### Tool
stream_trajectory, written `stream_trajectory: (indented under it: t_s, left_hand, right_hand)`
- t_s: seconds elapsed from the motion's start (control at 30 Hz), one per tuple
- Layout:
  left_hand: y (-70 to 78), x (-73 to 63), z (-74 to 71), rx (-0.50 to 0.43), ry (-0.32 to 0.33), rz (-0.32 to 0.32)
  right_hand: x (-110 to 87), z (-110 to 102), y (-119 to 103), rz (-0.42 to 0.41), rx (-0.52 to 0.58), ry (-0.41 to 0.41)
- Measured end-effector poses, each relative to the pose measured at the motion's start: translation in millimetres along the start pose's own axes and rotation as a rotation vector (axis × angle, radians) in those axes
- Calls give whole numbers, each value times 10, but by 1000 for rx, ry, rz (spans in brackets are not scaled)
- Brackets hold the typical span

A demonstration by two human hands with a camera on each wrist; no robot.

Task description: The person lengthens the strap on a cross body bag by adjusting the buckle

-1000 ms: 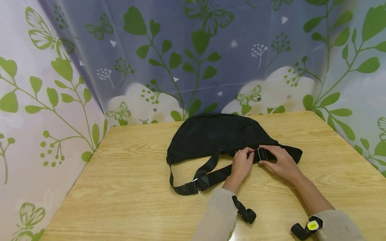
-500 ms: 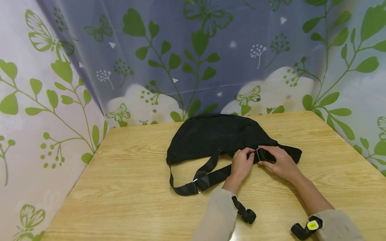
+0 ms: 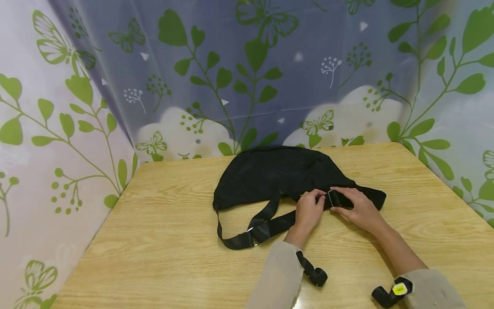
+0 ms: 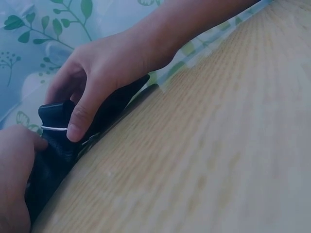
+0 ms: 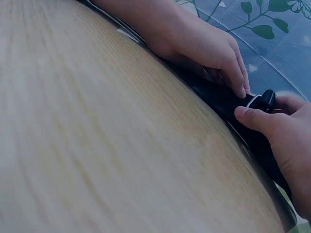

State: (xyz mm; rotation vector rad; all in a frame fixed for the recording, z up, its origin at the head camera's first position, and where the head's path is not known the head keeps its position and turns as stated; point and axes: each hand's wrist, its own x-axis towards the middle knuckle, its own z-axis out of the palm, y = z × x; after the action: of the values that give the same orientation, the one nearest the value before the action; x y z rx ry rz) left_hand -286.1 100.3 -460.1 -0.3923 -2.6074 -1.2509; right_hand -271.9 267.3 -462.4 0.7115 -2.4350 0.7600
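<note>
Reading a clock face centred on the slider buckle in the head view, the nearest things are the left sleeve [image 3: 275, 274] at seven o'clock and the right sleeve [image 3: 436, 285] at four, each with a black wrist mount [image 3: 317, 277] at its cuff, over the pale wooden table [image 3: 162, 266]. A little farther in, the black strap [image 3: 279, 224] runs out towards eight o'clock, where a second buckle [image 3: 252, 237] sits near the strap's bend. The left hand [image 3: 310, 210], at half past eight, pinches the strap just beside the slider buckle [image 3: 334, 198]; the right hand [image 3: 360, 208], at about half past three, grasps that buckle, thumb on its near end and fingers at its far end. To work the webbing well here, I would keep the two grips close, hold the metal bar square to the strap, and let the left hand supply steady tension; feeding a little at a time should keep the raised loop flat, since a skewed bar would probably bind or fold an edge. Beyond, the black bag [image 3: 278, 174] lies at ten o'clock near the table's far edge, and the leaf-patterned curtain [image 3: 216, 86] stands behind it.
</note>
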Motion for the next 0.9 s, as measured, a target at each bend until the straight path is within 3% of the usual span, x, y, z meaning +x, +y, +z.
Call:
stream_trajectory:
  t_s: [0.47,0.9]
  left_hand:
    - [-5,5,-2,-5,29,24]
    - [-16,4,14,2,5,24]
  right_hand:
    - [-4,-11,-5,36,15,47]
    - [-7,-3,5,37,23,-14]
